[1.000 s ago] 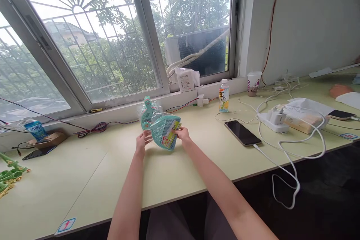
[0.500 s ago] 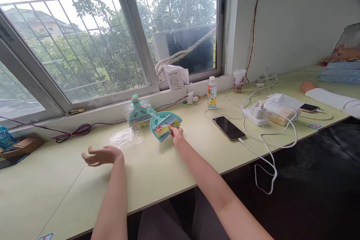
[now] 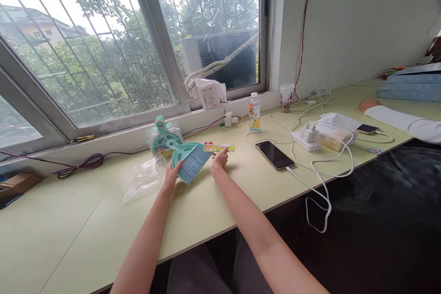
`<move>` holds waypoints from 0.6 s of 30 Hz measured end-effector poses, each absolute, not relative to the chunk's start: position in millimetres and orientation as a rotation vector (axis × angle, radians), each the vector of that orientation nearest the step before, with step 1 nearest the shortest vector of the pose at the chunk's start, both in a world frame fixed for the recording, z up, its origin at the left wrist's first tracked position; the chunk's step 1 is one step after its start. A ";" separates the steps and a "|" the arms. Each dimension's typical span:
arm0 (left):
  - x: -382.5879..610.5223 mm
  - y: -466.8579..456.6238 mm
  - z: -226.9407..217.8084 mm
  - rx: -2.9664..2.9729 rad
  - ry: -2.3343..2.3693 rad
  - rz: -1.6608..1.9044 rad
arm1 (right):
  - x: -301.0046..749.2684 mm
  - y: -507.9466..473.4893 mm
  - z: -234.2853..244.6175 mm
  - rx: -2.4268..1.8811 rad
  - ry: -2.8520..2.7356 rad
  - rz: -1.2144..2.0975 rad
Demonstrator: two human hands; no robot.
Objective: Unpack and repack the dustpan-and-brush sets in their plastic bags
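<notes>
Left fingers gripping left edge of smooth teal plastic dustpan (image 3: 185, 147) over table (image 3: 86, 234), left hand (image 3: 169, 178) closing around rim. Straight grey-blue brush bristles (image 3: 195, 163) showing bare; right hand (image 3: 218, 161) pinching thin printed card (image 3: 212, 147), full detachment hard to tell. Crinkled clear wrapper (image 3: 141, 181) lying off. Second round-bodied set (image 3: 166, 137) standing behind, untouched, seemingly remaining film-wrapped.

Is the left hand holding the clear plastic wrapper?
No, the left hand grips the teal brush-and-dustpan set, while the clear plastic wrapper lies on the table.
</notes>
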State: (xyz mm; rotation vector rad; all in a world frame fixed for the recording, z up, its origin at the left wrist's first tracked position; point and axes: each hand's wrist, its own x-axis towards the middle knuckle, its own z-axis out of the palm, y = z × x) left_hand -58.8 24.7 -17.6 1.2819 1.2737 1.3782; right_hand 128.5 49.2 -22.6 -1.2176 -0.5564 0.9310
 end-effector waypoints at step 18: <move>-49.5 31.1 -23.0 1.515 1.223 1.364 | 92.6 14.9 -11.1 -1.442 -1.775 0.082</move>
